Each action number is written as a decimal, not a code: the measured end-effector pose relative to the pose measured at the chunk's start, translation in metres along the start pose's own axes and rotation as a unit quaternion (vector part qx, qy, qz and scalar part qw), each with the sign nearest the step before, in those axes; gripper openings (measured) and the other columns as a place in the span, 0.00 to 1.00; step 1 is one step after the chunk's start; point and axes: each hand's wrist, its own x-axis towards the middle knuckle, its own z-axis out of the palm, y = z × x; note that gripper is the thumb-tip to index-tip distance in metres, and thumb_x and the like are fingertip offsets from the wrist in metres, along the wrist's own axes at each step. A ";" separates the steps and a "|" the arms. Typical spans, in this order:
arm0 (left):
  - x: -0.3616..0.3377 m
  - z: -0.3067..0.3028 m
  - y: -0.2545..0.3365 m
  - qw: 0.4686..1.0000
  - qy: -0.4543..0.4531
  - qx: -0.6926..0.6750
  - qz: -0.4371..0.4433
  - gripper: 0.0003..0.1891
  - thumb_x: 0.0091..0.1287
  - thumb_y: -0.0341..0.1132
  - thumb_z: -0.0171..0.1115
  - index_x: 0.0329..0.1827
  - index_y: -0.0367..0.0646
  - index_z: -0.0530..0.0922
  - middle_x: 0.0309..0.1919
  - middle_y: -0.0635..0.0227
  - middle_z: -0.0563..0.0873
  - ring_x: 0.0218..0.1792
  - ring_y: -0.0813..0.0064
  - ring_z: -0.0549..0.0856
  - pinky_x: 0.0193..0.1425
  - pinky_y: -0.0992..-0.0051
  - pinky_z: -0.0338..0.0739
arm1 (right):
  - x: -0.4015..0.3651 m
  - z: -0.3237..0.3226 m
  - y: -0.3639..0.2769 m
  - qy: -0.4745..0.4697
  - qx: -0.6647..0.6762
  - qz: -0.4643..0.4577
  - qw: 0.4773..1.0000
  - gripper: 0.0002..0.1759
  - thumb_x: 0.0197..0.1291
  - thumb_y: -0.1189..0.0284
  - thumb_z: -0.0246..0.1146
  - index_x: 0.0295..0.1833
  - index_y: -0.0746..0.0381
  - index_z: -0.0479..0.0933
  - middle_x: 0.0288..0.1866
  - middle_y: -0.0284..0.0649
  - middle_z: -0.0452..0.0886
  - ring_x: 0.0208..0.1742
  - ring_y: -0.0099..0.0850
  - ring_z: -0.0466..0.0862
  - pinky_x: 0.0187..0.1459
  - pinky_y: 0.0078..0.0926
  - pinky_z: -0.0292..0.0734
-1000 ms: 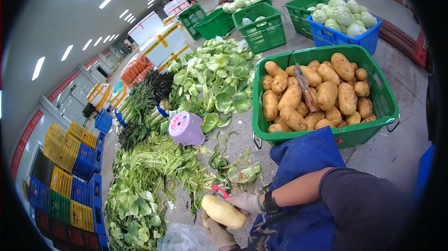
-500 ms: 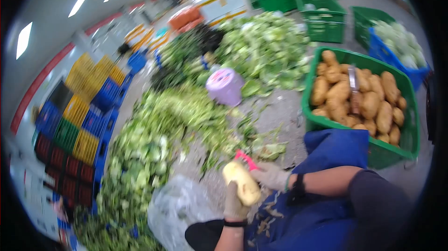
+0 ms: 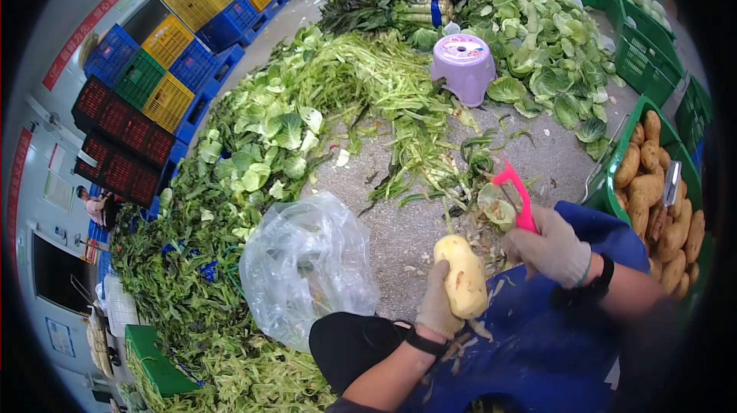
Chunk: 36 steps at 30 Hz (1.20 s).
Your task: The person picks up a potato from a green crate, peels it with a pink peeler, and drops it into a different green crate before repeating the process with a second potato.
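Note:
My left hand (image 3: 440,307), in a pale work glove, grips a mostly peeled potato (image 3: 465,279) from its left side. The potato is pale yellow with a few brown patches left on it. In my gloved right hand (image 3: 554,250) is a pink peeler (image 3: 517,196), its head raised above and to the right of the potato, apart from it. Strips of peel lie on the blue apron (image 3: 530,328) across my lap. Beside my left knee sits a clear plastic bag (image 3: 307,267).
Unpeeled potatoes fill a green crate (image 3: 626,137) at the right, a knife (image 3: 669,190) lying on top. Piles of leafy trimmings (image 3: 253,144) curve round the floor. A purple stool (image 3: 464,75) stands ahead; stacked crates (image 3: 165,98) line the left.
The peeler has moved away from the potato, up and to the right. My view has turned, so the potato crate now sits further right. Both hands keep their hold.

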 end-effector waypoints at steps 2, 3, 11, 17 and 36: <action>0.000 -0.002 0.002 0.999 0.040 -0.008 0.003 0.28 0.71 0.53 0.46 0.65 0.42 0.67 0.53 0.56 0.80 0.53 0.60 0.81 0.57 0.60 0.78 | 0.009 0.005 0.024 -0.053 -0.018 0.028 0.998 0.08 0.58 0.67 0.60 0.34 0.62 0.76 0.23 0.35 0.79 0.19 0.22 0.77 0.21 0.21 0.74; -0.001 -0.002 0.002 0.997 0.074 -0.004 0.002 0.27 0.71 0.52 0.46 0.64 0.41 0.67 0.52 0.58 0.80 0.51 0.60 0.82 0.55 0.62 0.78 | 0.012 0.010 0.036 -0.065 -0.010 0.031 0.997 0.11 0.60 0.62 0.61 0.35 0.60 0.77 0.22 0.34 0.79 0.21 0.21 0.78 0.23 0.22 0.73; 0.018 -0.002 0.036 0.996 0.049 0.066 0.024 0.32 0.69 0.58 0.45 0.64 0.40 0.69 0.49 0.60 0.82 0.45 0.64 0.84 0.49 0.67 0.80 | 0.089 -0.001 0.052 -0.191 -0.101 -0.010 0.976 0.20 0.65 0.52 0.56 0.46 0.57 0.76 0.32 0.45 0.80 0.36 0.41 0.82 0.37 0.36 0.75; 0.024 0.017 0.044 0.939 0.247 0.239 -0.006 0.29 0.68 0.58 0.45 0.63 0.48 0.71 0.51 0.63 0.82 0.49 0.61 0.82 0.53 0.63 0.78 | 0.114 -0.023 0.060 -0.081 -0.118 0.071 0.987 0.21 0.63 0.54 0.55 0.53 0.58 0.73 0.38 0.51 0.81 0.42 0.50 0.81 0.43 0.44 0.74; 0.015 0.436 0.157 0.900 0.213 0.374 -0.070 0.34 0.61 0.64 0.53 0.62 0.50 0.70 0.48 0.63 0.81 0.47 0.57 0.81 0.49 0.52 0.78 | -0.171 -0.296 -0.145 0.371 -0.041 0.284 0.883 0.19 0.58 0.55 0.56 0.40 0.59 0.79 0.36 0.51 0.83 0.40 0.50 0.82 0.42 0.44 0.75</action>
